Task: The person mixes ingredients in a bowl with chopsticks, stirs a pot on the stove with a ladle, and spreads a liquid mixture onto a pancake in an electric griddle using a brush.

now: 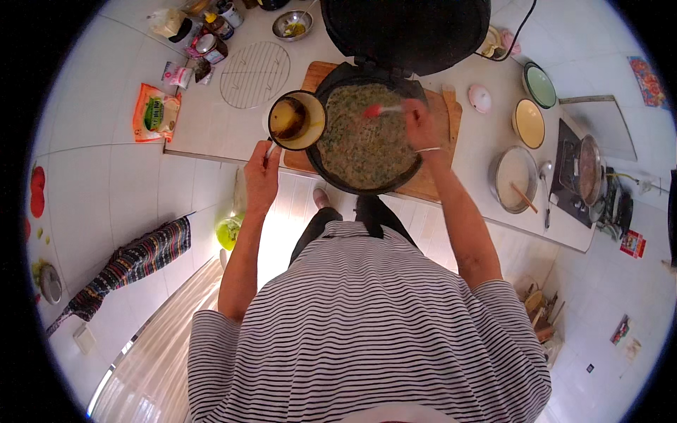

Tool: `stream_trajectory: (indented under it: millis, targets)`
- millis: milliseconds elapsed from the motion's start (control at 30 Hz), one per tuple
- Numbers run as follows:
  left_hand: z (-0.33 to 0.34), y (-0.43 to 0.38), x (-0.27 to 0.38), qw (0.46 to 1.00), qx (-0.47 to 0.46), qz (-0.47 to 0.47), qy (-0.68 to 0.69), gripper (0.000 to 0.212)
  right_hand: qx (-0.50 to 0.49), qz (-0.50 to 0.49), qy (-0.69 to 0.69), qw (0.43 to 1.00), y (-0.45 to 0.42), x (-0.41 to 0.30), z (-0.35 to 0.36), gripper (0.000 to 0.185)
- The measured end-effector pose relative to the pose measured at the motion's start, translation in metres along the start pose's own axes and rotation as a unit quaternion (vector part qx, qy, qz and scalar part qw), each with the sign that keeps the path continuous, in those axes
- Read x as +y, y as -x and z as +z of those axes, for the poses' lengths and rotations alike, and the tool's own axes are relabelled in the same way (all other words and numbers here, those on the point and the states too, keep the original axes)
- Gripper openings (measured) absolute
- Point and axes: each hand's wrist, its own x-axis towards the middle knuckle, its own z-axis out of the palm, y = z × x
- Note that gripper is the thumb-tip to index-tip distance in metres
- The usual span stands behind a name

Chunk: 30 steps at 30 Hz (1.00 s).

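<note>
My left hand (263, 173) grips the handle of an enamel mug (298, 120) with a dark rim, tilted so that yellowish liquid shows inside. The mug is at the left edge of a round black electric griddle (365, 182). Across the griddle lies a wide flat cake (365, 143), brownish with green flecks. Over its right part, my right hand (421, 127) is closed around the pale handle of a brush (374, 110) with a red head, blurred by motion. The griddle's black lid (404, 31) stands raised behind it. Under the griddle is a wooden board (433, 182).
Left on the counter are a wire rack (255, 74), a metal bowl (292, 25), jars (211, 48) and an orange food packet (154, 112). At right stand a wooden spatula (450, 108), a yellow bowl (529, 123), a green bowl (539, 85), a batter bowl (513, 180) and a stove pan (589, 169).
</note>
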Motion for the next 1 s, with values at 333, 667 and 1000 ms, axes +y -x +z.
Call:
stream_trajectory:
  millis: [333,667,1000]
  targets:
    - [-0.003,0.003,-0.001,1.000,-0.001,-0.003,0.019,0.014,-0.135,-0.273,0.120,0.945,0.075,-0.062,0.014,0.026]
    - [0.006,-0.001,0.002,0.998,-0.054,-0.013,0.027,0.011,-0.069,-0.244,0.177,0.951,0.064,-0.029,-0.022,0.048]
    - [0.015,-0.008,-0.006,0.996,-0.085,0.028,-0.026,0.019,-0.014,-0.108,0.121,0.987,0.091,-0.014,-0.062,0.024]
